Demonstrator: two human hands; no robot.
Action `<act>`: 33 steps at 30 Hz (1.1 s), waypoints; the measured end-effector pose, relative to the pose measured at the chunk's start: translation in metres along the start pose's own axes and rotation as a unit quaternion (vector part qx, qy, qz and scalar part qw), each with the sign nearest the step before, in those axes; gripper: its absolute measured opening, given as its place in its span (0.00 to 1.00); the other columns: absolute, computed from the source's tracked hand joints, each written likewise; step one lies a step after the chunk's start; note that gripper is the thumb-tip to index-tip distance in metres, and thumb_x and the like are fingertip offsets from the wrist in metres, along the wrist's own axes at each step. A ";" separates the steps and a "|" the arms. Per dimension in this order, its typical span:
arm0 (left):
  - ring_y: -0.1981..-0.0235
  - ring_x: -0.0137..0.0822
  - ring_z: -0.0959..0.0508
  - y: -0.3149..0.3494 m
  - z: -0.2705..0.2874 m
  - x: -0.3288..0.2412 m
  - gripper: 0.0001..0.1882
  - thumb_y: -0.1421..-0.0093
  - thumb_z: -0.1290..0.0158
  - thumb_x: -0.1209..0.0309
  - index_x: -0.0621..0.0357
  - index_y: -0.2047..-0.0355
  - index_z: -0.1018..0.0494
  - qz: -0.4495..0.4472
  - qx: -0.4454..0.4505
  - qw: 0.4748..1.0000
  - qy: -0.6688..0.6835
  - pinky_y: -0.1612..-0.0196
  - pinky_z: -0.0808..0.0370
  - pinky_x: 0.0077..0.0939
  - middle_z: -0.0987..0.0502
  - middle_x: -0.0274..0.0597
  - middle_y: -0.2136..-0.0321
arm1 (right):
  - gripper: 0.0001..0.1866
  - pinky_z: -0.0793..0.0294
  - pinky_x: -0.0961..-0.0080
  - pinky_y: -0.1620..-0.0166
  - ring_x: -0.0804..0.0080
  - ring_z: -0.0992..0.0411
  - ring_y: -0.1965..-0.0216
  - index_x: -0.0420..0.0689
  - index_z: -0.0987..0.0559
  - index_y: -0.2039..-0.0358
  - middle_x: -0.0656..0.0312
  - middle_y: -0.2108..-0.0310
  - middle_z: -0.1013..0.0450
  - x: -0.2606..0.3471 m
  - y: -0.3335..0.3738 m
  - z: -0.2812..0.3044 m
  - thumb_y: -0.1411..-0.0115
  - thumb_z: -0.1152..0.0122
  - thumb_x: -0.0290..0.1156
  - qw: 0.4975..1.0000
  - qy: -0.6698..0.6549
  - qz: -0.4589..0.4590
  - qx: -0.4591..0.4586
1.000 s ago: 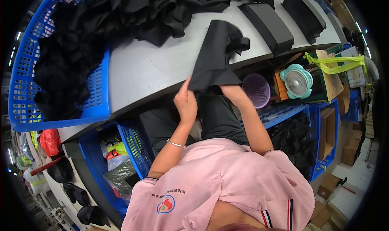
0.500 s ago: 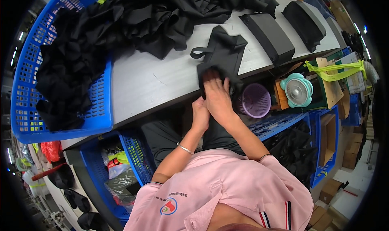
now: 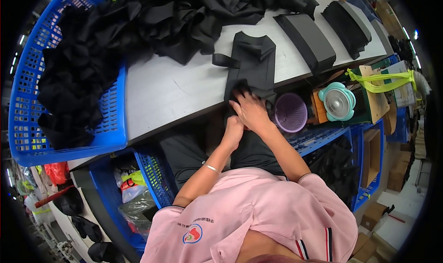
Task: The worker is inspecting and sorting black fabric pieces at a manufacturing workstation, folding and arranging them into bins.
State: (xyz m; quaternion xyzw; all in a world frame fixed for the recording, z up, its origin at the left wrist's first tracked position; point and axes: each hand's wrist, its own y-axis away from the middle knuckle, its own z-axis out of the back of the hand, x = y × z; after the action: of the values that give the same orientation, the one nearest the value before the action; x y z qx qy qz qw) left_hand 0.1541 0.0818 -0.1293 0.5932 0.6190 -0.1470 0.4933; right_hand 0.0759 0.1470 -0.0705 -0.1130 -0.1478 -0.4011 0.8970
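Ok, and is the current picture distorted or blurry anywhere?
In the head view, the blue basket bows along its outer side, near the fisheye rim; also in the head view, the right hand looks slightly smeared against the black cloth.

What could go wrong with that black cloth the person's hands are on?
The black cloth reaches the edge of the table, so it might slide off, perhaps toward the purple bin close by.

Its strap sticks out to the left and could get folded under or snagged.

The messy pile behind it is black too, so pieces might get mixed up.
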 end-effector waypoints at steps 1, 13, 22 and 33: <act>0.65 0.29 0.23 0.014 0.006 0.002 0.12 0.37 0.50 0.75 0.70 0.57 0.23 0.036 0.041 0.998 -0.020 0.61 0.27 0.24 0.20 0.43 0.64 | 0.23 0.32 0.46 0.50 0.51 0.29 0.51 0.49 0.26 0.44 0.55 0.48 0.29 -0.001 0.008 0.004 0.35 0.45 0.47 1.000 -0.002 -0.002 0.005; 0.50 0.30 0.25 0.053 0.023 -0.060 0.29 0.38 0.37 0.59 0.63 0.43 0.31 0.044 -0.019 0.996 0.071 0.49 0.26 0.28 0.25 0.40 0.49 | 0.15 0.19 0.66 0.63 0.59 0.20 0.66 0.40 0.21 0.52 0.53 0.57 0.22 0.027 0.118 0.059 0.36 0.43 0.34 0.962 -0.075 0.169 0.203; 0.48 0.35 0.24 0.088 0.008 -0.061 0.29 0.36 0.40 0.61 0.66 0.41 0.32 0.032 0.045 0.998 0.009 0.43 0.28 0.29 0.25 0.43 0.47 | 0.13 0.26 0.84 0.60 0.81 0.24 0.64 0.38 0.19 0.57 0.64 0.66 0.21 -0.042 0.101 0.089 0.34 0.40 0.34 0.881 -0.447 -0.148 -0.038; 0.49 0.40 0.22 0.119 -0.004 -0.051 0.21 0.33 0.45 0.66 0.65 0.44 0.28 0.119 0.039 0.990 0.060 0.43 0.25 0.35 0.23 0.46 0.47 | 0.09 0.26 0.82 0.60 0.84 0.27 0.64 0.37 0.19 0.60 0.66 0.67 0.22 -0.038 0.139 0.057 0.36 0.38 0.29 0.615 -0.763 -0.194 -0.050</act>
State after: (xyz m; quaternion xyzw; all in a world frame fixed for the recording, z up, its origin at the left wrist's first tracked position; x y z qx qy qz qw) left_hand 0.2472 0.0852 -0.0392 0.6895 0.5661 -0.0751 0.4455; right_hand 0.1470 0.2818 -0.0430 -0.3913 -0.7771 -0.3415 0.3555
